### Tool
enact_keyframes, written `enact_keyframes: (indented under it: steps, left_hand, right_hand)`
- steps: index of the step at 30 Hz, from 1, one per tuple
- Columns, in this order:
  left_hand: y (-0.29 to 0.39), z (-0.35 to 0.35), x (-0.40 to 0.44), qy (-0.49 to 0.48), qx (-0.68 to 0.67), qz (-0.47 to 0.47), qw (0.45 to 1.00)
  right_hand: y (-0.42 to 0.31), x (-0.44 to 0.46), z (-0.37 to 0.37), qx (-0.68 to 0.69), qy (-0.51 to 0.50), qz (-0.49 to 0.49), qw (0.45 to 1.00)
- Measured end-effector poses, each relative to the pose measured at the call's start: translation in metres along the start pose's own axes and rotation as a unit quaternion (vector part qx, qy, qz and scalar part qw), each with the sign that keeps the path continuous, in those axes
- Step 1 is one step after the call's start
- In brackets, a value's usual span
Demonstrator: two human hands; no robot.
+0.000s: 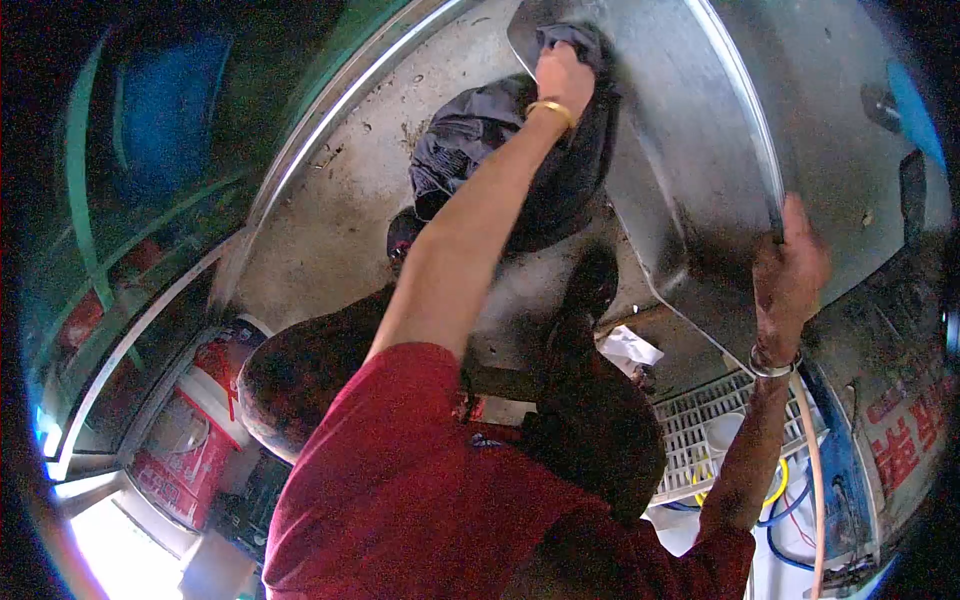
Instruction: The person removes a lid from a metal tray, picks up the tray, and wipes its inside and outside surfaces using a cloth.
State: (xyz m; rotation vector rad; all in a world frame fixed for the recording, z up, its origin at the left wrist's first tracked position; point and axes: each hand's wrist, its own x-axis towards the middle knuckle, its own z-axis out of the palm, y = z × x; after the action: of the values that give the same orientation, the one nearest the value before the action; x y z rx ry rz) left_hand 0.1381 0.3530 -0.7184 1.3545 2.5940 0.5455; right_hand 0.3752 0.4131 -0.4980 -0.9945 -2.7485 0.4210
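Observation:
My left hand (565, 78), with a gold-coloured bracelet at the wrist, is closed around a bunched dark cloth (572, 38) at the top of the view. The cloth lies against a large curved grey metal panel (680, 110). My right hand (790, 265), wearing a silver-coloured bangle, grips the panel's bright raised edge at the right. Dark smudges mark the panel's lower part. Below my left hand, a heap of dark fabric (465, 140) rests on the floor, partly behind my forearm.
Dusty concrete floor (340, 190) spreads at the left, bounded by a metal rail (340, 100). A white plastic crate (700, 430), yellow and blue cables and a wooden stick (806, 460) are at lower right. A red-and-white container (190, 450) stands at lower left.

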Motion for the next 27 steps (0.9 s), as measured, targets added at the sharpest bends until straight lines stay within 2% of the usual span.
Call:
enact_keyframes:
  steps: [1,2,3,4,5,7,9,11,12,14,15,16,17,18,20,22,23,25,26,27]
  left_hand:
    - [0.010,0.009,0.006,-0.113,-0.025,-0.056,0.992]
    - [0.041,-0.003,0.013,-0.110,-0.238,-0.212,0.941]
    - [0.065,0.040,0.004,0.072,-0.125,-0.142,0.979]
    - [0.085,0.022,-0.005,0.012,-0.156,-0.169,0.973]
    - [0.096,0.050,-0.030,0.100,-0.196,-0.150,0.964]
    - [0.112,0.043,-0.066,-0.003,-0.214,-0.058,0.975]
    - [0.127,0.074,-0.099,0.047,-0.267,0.001,0.962]
    - [0.136,0.054,-0.115,-0.063,-0.276,0.087,0.955]
    - [0.138,0.056,-0.116,-0.058,-0.276,0.089,0.955]
    - [0.136,0.057,-0.118,-0.109,-0.294,0.179,0.932]
    - [0.131,0.052,-0.110,-0.146,-0.296,0.150,0.932]
    - [0.127,0.046,-0.100,-0.143,-0.295,0.148,0.933]
    - [0.120,0.034,-0.085,-0.095,-0.314,0.052,0.943]
    - [0.112,0.023,-0.069,-0.046,-0.329,-0.044,0.942]
    - [0.091,0.011,-0.028,0.135,-0.428,-0.211,0.868]
    - [0.060,0.016,0.015,0.246,-0.349,-0.171,0.888]
    - [0.067,0.006,0.023,0.243,-0.350,-0.173,0.888]
    - [0.082,-0.014,0.031,0.321,-0.388,-0.126,0.855]
    - [0.096,0.002,0.021,0.244,-0.393,-0.141,0.875]
    - [0.114,-0.009,-0.003,0.203,-0.385,-0.102,0.894]
  right_hand:
    - [0.002,-0.003,0.001,-0.004,-0.007,0.010,1.000]
    - [0.005,-0.004,0.001,-0.010,-0.016,0.019,1.000]
    - [0.007,-0.004,0.003,-0.012,-0.020,0.019,1.000]
    - [0.008,-0.004,0.003,-0.010,-0.011,0.013,1.000]
    - [0.007,-0.005,0.003,-0.008,-0.004,0.005,1.000]
    - [0.001,-0.004,0.002,-0.010,-0.024,0.025,0.999]
    - [-0.004,-0.003,0.002,-0.013,-0.041,0.041,0.998]
    - [-0.004,-0.003,-0.001,-0.042,-0.085,0.130,0.987]
    - [0.001,-0.004,0.000,-0.043,-0.081,0.127,0.988]
    - [0.011,-0.007,0.005,-0.007,-0.017,0.024,1.000]
    - [0.011,-0.006,0.005,-0.006,-0.016,0.020,1.000]
    - [0.009,-0.006,0.004,-0.004,-0.023,0.059,0.998]
    - [0.008,-0.004,0.003,-0.002,-0.031,0.098,0.995]
    - [0.011,-0.005,0.006,0.000,-0.032,0.097,0.995]
    - [0.023,-0.007,0.010,0.046,0.014,0.041,0.998]
    - [0.016,-0.006,0.006,0.042,-0.014,0.065,0.997]
    - [0.014,-0.005,0.003,0.039,-0.041,0.090,0.994]
    - [0.016,-0.002,0.001,0.048,-0.049,0.089,0.994]
    - [0.017,0.001,0.000,0.059,-0.052,0.084,0.993]
    - [0.018,0.003,0.001,0.057,-0.051,0.083,0.994]
